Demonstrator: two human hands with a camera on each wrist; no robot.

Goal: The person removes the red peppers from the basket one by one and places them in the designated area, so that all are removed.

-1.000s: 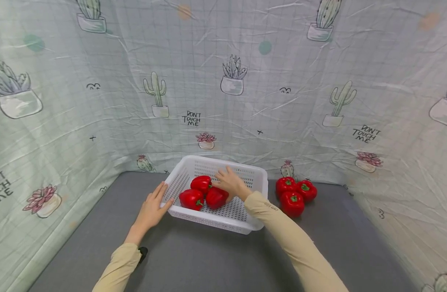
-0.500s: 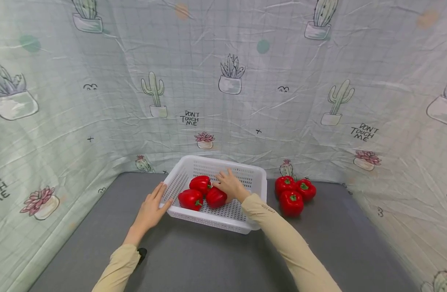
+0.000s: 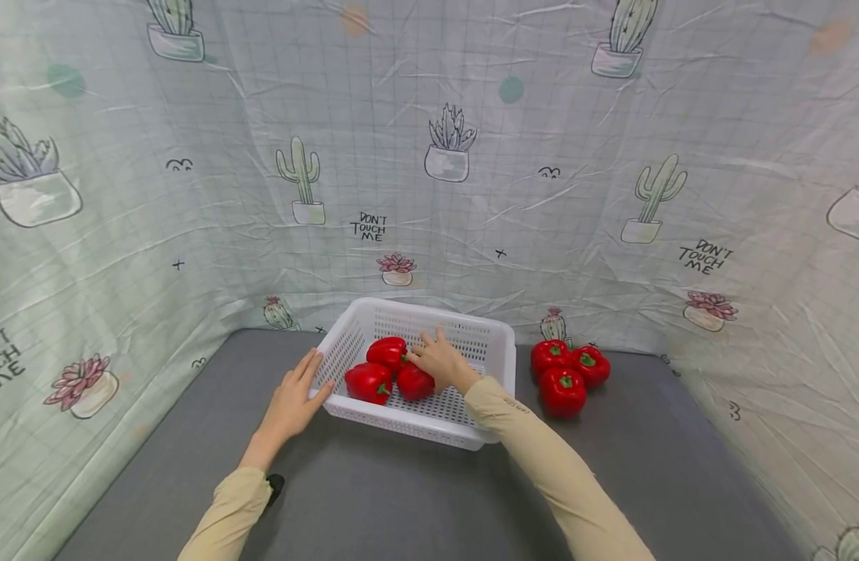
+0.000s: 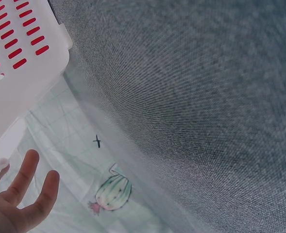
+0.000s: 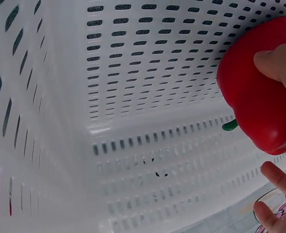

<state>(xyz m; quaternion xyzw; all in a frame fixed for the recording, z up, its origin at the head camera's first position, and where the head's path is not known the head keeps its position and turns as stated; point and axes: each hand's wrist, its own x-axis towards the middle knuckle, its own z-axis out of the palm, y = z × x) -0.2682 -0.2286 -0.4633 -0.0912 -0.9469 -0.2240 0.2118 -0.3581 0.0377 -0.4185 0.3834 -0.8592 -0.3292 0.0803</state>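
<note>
My right hand (image 3: 442, 363) is inside the white perforated plastic basket (image 3: 401, 421), holding a red bell pepper (image 3: 413, 383). In the right wrist view, the thumb (image 5: 274, 62) presses on the pepper's side and two fingers stand apart from it; the rest of the grip is cut off. Close against this pepper lie two more red bell peppers, one at the back (image 3: 385, 352) and one at the front left (image 3: 366, 382). My left hand (image 3: 289, 403) rests at the basket's left front corner, thumb on the rim, fingers extended along the left side.
Right of the basket, three more red bell peppers (image 3: 561, 392) stand clustered on the grey tabletop (image 3: 415, 499). A cactus-print cloth (image 3: 373, 179) rises behind and along both sides of the table.
My right hand has shifted slightly left over the pepper, with little other movement. The left hand, the basket and the clustered peppers stay in place.
</note>
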